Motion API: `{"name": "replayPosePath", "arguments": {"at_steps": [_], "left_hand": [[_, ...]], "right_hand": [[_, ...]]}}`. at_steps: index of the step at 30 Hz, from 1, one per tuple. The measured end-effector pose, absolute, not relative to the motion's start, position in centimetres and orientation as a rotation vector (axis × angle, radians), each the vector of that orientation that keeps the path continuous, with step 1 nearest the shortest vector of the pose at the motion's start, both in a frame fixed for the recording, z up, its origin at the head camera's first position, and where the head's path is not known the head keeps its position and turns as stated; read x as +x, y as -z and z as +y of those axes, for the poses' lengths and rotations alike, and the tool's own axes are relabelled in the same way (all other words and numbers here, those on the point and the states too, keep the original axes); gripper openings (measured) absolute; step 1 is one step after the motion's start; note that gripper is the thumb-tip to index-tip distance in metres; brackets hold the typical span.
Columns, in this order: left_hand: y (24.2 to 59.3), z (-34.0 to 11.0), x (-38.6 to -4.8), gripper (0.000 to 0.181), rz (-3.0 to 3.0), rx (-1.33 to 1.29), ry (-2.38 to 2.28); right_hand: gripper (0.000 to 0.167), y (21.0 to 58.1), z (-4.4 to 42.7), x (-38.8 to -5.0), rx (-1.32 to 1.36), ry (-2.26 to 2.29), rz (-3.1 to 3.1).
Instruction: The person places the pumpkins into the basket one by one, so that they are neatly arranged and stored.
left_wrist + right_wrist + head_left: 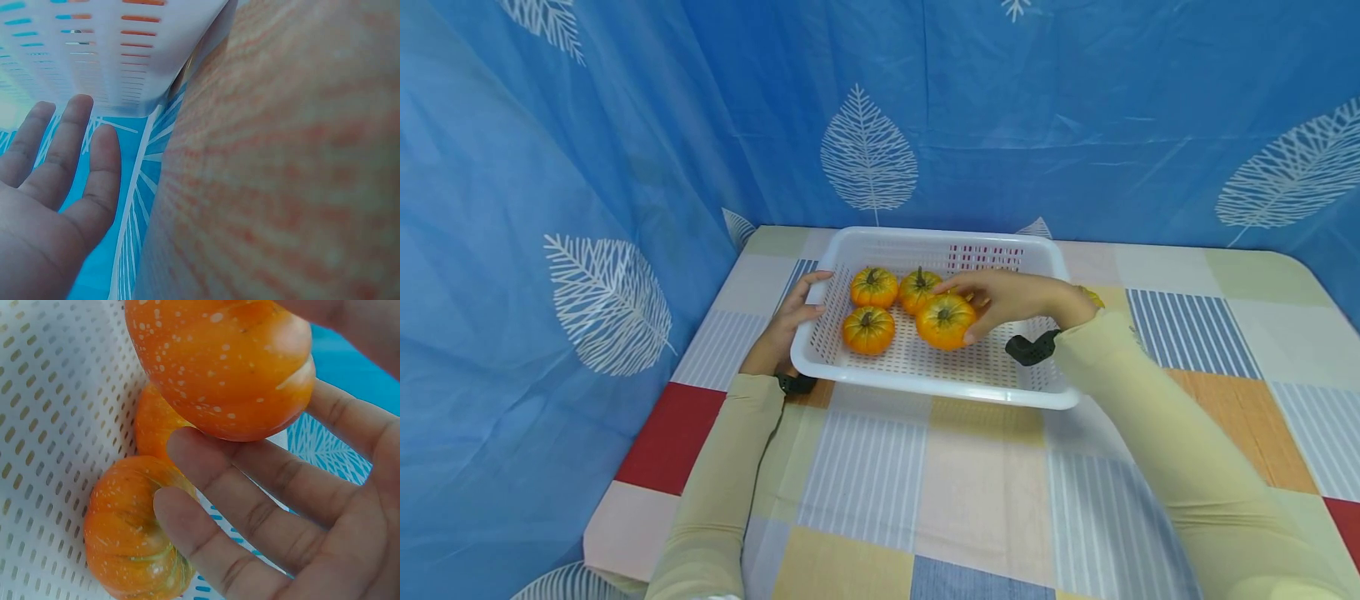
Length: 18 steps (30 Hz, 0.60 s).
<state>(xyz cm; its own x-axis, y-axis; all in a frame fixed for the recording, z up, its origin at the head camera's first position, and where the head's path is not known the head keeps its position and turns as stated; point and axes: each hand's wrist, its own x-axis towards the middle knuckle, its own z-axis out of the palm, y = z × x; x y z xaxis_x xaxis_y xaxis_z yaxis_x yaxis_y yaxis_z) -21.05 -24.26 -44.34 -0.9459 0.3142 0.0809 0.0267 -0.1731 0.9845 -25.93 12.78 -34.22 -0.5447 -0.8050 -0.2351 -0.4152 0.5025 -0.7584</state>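
Observation:
My right hand grips a small orange pumpkin above the white plastic basket. In the right wrist view, this held pumpkin rests against the fingers of my right hand, over other pumpkins. Inside the basket, toward its left half, sit a front-left pumpkin, a back-left pumpkin and another pumpkin partly covered by the held one. At the basket's left side is my left hand, thumb and fingers by the rim; the left wrist view has its fingers extended along the slotted wall.
A patchwork cloth covers the table under the basket. Blue curtains with white leaf prints stand behind and to the left. Just beyond my right wrist, a yellow thing shows, mostly hidden.

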Motion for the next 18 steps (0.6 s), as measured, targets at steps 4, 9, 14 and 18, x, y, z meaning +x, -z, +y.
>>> {"name": "replayPosePath", "arguments": {"at_steps": [4, 9, 14, 18], "left_hand": [[44.2, -24.3, -21.0, 0.052, 1.893, 0.400, -2.225], [44.2, -24.3, -21.0, 0.052, 1.904, 0.404, -2.217], [44.1, -24.2, -20.9, 0.053, 1.917, 0.392, -2.210], [44.0, -24.2, -20.9, 0.053, 1.930, 0.375, -2.202]], "right_hand": [[0.077, 34.4, 12.2, -25.9, -1.015, 0.819, 2.186], [0.077, 35.0, 11.5, -26.1, -1.045, 0.766, 2.178], [0.079, 35.3, 11.0, -26.4, -1.016, 0.738, 2.172], [0.079, 35.5, 10.5, -26.6, -1.006, 0.736, 2.137]]}}
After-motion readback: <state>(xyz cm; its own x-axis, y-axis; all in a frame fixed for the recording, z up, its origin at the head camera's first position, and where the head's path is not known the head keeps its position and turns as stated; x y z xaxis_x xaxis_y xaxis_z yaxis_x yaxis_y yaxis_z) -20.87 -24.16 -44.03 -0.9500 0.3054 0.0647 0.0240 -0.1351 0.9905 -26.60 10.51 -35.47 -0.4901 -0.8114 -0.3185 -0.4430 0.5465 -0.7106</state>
